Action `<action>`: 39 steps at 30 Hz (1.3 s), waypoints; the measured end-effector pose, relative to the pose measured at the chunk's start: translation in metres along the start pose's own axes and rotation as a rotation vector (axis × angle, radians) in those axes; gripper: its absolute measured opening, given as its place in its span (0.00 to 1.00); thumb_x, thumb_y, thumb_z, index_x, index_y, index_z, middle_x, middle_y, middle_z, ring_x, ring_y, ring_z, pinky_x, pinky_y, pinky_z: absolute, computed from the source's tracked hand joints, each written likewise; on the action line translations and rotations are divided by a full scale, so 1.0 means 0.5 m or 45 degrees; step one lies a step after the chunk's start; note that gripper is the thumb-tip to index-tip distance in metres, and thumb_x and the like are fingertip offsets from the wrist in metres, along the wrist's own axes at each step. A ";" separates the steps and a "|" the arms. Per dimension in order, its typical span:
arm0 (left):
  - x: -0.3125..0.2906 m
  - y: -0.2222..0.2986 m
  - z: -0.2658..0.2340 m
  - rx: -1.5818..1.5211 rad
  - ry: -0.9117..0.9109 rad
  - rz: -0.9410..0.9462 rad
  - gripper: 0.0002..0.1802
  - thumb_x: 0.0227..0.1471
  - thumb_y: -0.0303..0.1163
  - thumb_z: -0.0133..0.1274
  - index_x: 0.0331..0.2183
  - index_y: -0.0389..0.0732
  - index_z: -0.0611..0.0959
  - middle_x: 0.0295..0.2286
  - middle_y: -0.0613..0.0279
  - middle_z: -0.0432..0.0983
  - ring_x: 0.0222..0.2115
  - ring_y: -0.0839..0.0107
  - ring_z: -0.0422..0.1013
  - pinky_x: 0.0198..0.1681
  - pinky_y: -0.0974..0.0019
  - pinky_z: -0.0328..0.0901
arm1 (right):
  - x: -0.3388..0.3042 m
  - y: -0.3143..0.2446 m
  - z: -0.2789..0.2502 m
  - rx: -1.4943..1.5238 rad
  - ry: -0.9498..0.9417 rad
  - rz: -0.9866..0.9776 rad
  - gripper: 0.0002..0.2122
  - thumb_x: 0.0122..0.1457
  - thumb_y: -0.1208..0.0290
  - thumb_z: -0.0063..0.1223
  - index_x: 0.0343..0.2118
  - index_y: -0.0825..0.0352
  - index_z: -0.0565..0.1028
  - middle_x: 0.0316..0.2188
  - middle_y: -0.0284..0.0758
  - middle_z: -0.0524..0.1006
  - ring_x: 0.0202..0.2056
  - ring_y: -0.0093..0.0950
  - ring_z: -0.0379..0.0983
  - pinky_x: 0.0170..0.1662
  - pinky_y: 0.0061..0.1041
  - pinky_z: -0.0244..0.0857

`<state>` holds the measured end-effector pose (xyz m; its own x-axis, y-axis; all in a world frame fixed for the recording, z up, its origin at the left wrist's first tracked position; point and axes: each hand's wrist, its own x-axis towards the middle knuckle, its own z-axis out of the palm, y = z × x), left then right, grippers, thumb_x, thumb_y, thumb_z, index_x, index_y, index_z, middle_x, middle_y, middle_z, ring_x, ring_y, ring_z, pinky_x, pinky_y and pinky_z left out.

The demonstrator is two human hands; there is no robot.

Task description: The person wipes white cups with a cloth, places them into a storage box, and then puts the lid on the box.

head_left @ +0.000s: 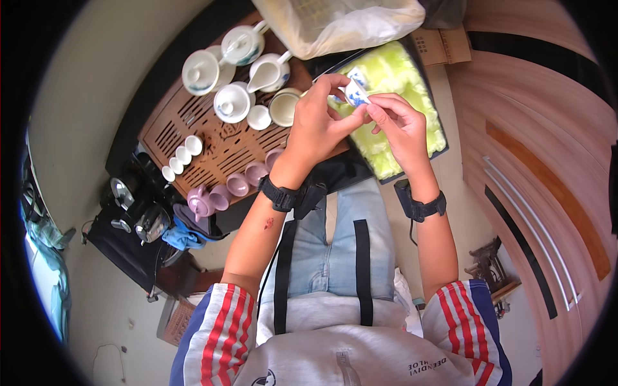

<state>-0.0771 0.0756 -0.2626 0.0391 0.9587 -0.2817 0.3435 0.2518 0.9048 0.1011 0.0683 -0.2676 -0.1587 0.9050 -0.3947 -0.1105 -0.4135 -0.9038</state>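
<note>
A small white teacup with a blue pattern (356,93) is tilted between my two hands. My left hand (318,122) curves around it, thumb and fingertips at its edges. My right hand (402,125) pinches the cup's right side with thumb and fingers. Both hands are above a dark-edged box lined with yellow-green plush cloth (386,157). In the box, just behind the held cup, another blue-and-white piece (356,76) shows in part. My fingers hide some of the held cup.
To the left lies a slatted wooden tea tray (212,151). On it stand white lidded teaware (233,103), a row of small white cups (183,155), a pink teapot (201,202) and pink cups (237,184). A bag-lined bin (341,29) stands at the back.
</note>
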 end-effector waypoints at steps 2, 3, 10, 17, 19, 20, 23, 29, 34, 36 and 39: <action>0.020 -0.011 0.037 0.000 0.014 0.059 0.29 0.46 0.34 0.69 0.48 0.35 0.77 0.38 0.56 0.79 0.35 0.71 0.77 0.29 0.71 0.72 | 0.016 0.006 -0.032 -0.039 0.014 -0.027 0.09 0.63 0.73 0.60 0.44 0.71 0.81 0.41 0.32 0.79 0.35 0.17 0.75 0.35 0.17 0.69; 0.031 -0.017 0.052 -0.005 0.040 0.104 0.27 0.47 0.32 0.69 0.48 0.36 0.78 0.41 0.59 0.79 0.37 0.74 0.76 0.31 0.72 0.71 | 0.028 0.010 -0.042 -0.121 0.065 -0.034 0.09 0.63 0.73 0.60 0.42 0.71 0.82 0.38 0.32 0.80 0.34 0.16 0.75 0.34 0.16 0.68; 0.095 -0.016 0.096 0.670 0.201 0.492 0.28 0.41 0.33 0.69 0.46 0.38 0.82 0.39 0.57 0.76 0.38 0.56 0.72 0.42 0.58 0.67 | 0.098 0.049 -0.072 -0.307 0.204 -0.139 0.09 0.61 0.71 0.61 0.39 0.71 0.83 0.25 0.28 0.81 0.21 0.12 0.66 0.25 0.16 0.60; 0.099 -0.031 0.110 0.741 0.285 0.463 0.25 0.38 0.35 0.71 0.42 0.40 0.85 0.35 0.58 0.74 0.37 0.58 0.71 0.40 0.58 0.65 | 0.101 0.039 -0.077 -0.549 0.265 -0.106 0.08 0.59 0.70 0.63 0.38 0.69 0.84 0.20 0.33 0.79 0.16 0.13 0.59 0.21 0.19 0.56; 0.099 -0.036 0.113 0.710 0.295 0.450 0.26 0.38 0.34 0.71 0.42 0.40 0.86 0.35 0.58 0.74 0.37 0.59 0.71 0.40 0.58 0.65 | 0.100 0.043 -0.075 -0.584 0.278 -0.159 0.08 0.59 0.71 0.63 0.37 0.69 0.84 0.21 0.35 0.80 0.15 0.13 0.60 0.21 0.20 0.56; 0.101 -0.038 0.116 0.693 0.303 0.461 0.26 0.36 0.34 0.71 0.41 0.40 0.85 0.34 0.59 0.74 0.36 0.59 0.71 0.39 0.58 0.63 | 0.100 0.050 -0.075 -0.611 0.298 -0.151 0.07 0.59 0.71 0.63 0.37 0.68 0.84 0.22 0.37 0.81 0.16 0.18 0.64 0.22 0.21 0.59; 0.104 -0.030 0.116 0.693 0.310 0.489 0.25 0.35 0.34 0.71 0.40 0.40 0.86 0.33 0.61 0.74 0.35 0.59 0.70 0.37 0.59 0.62 | 0.106 0.059 -0.081 -0.690 0.335 -0.139 0.06 0.58 0.71 0.63 0.37 0.66 0.84 0.26 0.39 0.82 0.19 0.29 0.73 0.25 0.26 0.64; 0.105 -0.033 0.097 0.829 0.232 0.527 0.22 0.38 0.36 0.69 0.39 0.41 0.87 0.31 0.62 0.74 0.35 0.62 0.70 0.36 0.60 0.60 | 0.099 0.063 -0.058 -0.953 0.386 -0.396 0.05 0.57 0.71 0.63 0.35 0.63 0.85 0.31 0.39 0.82 0.29 0.40 0.79 0.31 0.33 0.70; 0.105 -0.012 0.103 0.995 0.226 0.500 0.20 0.40 0.39 0.69 0.38 0.44 0.89 0.30 0.66 0.74 0.34 0.65 0.70 0.38 0.61 0.59 | 0.092 0.041 -0.053 -0.980 0.466 -0.400 0.07 0.54 0.69 0.68 0.34 0.64 0.85 0.28 0.35 0.69 0.29 0.35 0.73 0.33 0.32 0.68; 0.114 -0.001 0.109 1.049 0.197 0.470 0.20 0.40 0.39 0.69 0.38 0.44 0.89 0.30 0.66 0.74 0.34 0.65 0.70 0.38 0.61 0.59 | 0.108 0.045 -0.067 -0.921 0.401 -0.320 0.06 0.55 0.69 0.67 0.33 0.65 0.85 0.26 0.36 0.71 0.27 0.34 0.73 0.31 0.32 0.66; 0.123 -0.009 0.111 1.126 0.162 0.455 0.20 0.41 0.41 0.68 0.38 0.44 0.89 0.30 0.66 0.75 0.35 0.66 0.71 0.39 0.61 0.60 | 0.122 0.045 -0.069 -0.956 0.358 -0.251 0.06 0.56 0.69 0.65 0.32 0.65 0.84 0.23 0.38 0.72 0.25 0.35 0.72 0.29 0.33 0.64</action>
<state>-0.0242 0.1262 -0.3015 0.1947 0.9797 0.0479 0.9162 -0.1991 0.3477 0.1227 0.1179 -0.3178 0.0577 0.9864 -0.1541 0.5905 -0.1582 -0.7914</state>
